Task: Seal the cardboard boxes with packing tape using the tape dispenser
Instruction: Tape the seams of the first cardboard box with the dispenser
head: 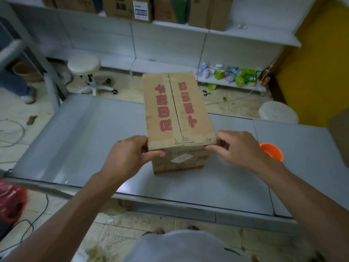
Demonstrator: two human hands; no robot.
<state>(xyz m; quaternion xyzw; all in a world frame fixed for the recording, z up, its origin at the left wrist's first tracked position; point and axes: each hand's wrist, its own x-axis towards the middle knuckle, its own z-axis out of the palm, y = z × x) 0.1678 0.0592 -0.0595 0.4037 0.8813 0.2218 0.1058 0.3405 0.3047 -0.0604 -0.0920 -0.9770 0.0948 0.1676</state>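
A brown cardboard box [177,110] with red printed characters stands on the grey metal table [90,140], its top flaps closed along a centre seam. My left hand [128,156] grips the near left top corner, thumb on the front face. My right hand [239,146] grips the near right top corner, fingers curled at the edge. An orange object [272,151], perhaps the tape dispenser, lies on the table just behind my right wrist, partly hidden.
Two white stools [84,64] [277,112] stand on the floor beyond the table. Scissors [207,93] lie on the floor near a low shelf of small packets [234,76]. More cardboard boxes [128,7] sit on the upper shelf. A red bag [11,201] is at left.
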